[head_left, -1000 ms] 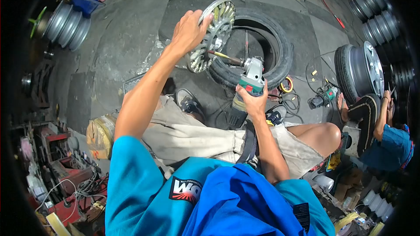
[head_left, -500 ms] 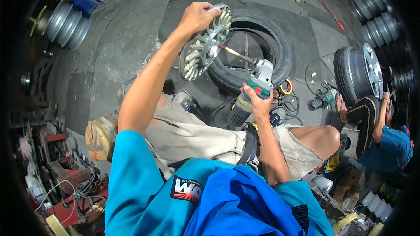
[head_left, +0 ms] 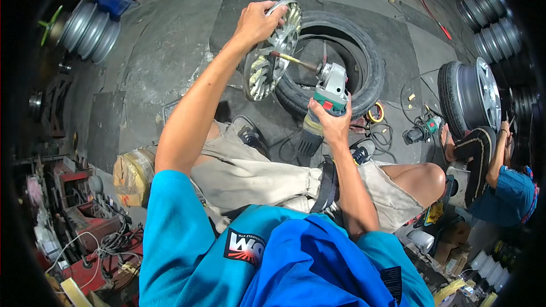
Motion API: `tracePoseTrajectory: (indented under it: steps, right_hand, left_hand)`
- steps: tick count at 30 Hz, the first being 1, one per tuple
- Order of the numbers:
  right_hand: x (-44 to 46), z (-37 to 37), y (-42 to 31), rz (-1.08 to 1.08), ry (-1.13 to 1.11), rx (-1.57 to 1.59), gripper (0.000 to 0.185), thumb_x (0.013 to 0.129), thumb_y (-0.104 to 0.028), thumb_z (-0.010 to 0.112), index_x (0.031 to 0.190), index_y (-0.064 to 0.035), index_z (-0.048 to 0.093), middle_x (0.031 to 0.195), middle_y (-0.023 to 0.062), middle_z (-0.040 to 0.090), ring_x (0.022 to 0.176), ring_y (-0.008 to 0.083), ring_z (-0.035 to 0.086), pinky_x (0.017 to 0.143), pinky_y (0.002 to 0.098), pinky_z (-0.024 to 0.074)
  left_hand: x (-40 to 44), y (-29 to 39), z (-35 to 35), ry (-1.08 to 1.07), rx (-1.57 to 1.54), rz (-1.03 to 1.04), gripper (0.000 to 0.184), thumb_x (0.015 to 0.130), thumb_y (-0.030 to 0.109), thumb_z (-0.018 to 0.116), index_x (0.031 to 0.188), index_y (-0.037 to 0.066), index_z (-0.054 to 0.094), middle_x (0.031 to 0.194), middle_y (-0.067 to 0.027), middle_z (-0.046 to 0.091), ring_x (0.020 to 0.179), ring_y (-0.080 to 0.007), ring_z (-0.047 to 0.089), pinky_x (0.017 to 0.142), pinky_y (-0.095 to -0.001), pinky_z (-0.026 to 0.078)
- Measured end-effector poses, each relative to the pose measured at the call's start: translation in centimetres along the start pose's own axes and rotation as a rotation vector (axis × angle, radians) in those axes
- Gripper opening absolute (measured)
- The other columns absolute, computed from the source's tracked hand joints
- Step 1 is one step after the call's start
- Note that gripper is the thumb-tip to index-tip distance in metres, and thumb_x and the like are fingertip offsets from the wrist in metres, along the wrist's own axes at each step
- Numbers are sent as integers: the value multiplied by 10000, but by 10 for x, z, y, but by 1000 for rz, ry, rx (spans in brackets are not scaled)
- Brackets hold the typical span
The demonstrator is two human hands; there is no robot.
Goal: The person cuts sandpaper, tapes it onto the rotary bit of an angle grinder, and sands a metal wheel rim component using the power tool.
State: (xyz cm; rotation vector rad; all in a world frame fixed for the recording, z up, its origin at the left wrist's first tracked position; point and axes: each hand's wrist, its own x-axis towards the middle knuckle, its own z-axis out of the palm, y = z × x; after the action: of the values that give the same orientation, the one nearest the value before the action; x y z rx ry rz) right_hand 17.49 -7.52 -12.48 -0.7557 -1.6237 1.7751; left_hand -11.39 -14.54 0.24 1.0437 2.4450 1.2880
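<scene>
My left hand (head_left: pixel 259 21) grips the upper rim of a round silver wheel disc (head_left: pixel 263 74) with many pale fins, tilted nearly on edge. In my right hand (head_left: pixel 333 120) is a green and grey angle grinder (head_left: pixel 331 88), its body wrapped in the fingers. A long thin shaft (head_left: pixel 298 62) runs from the grinder's head to the disc. Its reddish tip overlaps the finned face; whether it touches cannot be made out. Beneath both lies a black tyre (head_left: pixel 372 74) on the floor.
A tape-wrapped bundle (head_left: pixel 132 179) sits beside my left leg. Another power tool (head_left: pixel 420 131) with its cord lies to the right, near a tyred wheel (head_left: pixel 469 96) and a seated person (head_left: pixel 506 193). Stacked rims (head_left: pixel 88 31) stand at left, red machinery (head_left: pixel 85 222) below.
The grinder has shifted slightly left and up, and its shaft tip has moved left across the disc. The disc has turned a little in my left hand.
</scene>
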Motion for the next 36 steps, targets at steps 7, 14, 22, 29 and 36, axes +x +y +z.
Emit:
tracePoseTrajectory:
  steps: [7,14,22,29,36]
  right_hand:
    - [7,3,0,-43,63,-69,595,810,-209,939,1259,-27,594,1053,83,731,944,180,708,881,343,567]
    - [6,1,-18,-121,28,-98,560,808,-197,952,1224,-37,615,1037,52,733,925,147,698,851,318,563]
    - [5,4,-21,-94,26,-79,529,816,-181,935,1214,-30,621,1033,50,731,919,147,695,849,324,562]
    - [0,5,-25,-107,56,-123,535,812,-183,933,1220,-33,620,1025,48,736,910,151,698,851,329,564]
    - [-6,-7,-15,-64,14,-162,647,773,-233,976,1261,-19,608,1061,69,732,938,166,695,884,333,560]
  left_hand:
    - [-3,0,2,29,25,50,499,1026,454,674,1339,77,766,882,-14,808,768,-101,628,741,-319,508]
    - [-6,2,7,52,50,72,502,1013,468,682,1304,72,785,859,-23,787,783,-118,650,744,-332,522]
    - [-4,4,7,48,26,21,504,1004,476,692,1280,67,795,839,-38,775,767,-136,669,743,-342,537]
    - [-5,5,6,50,40,37,480,1001,461,697,1274,80,801,826,-30,773,763,-123,663,730,-335,535]
    - [1,-2,4,79,32,-17,499,997,471,692,1289,79,795,845,-58,792,801,-145,701,769,-344,556]
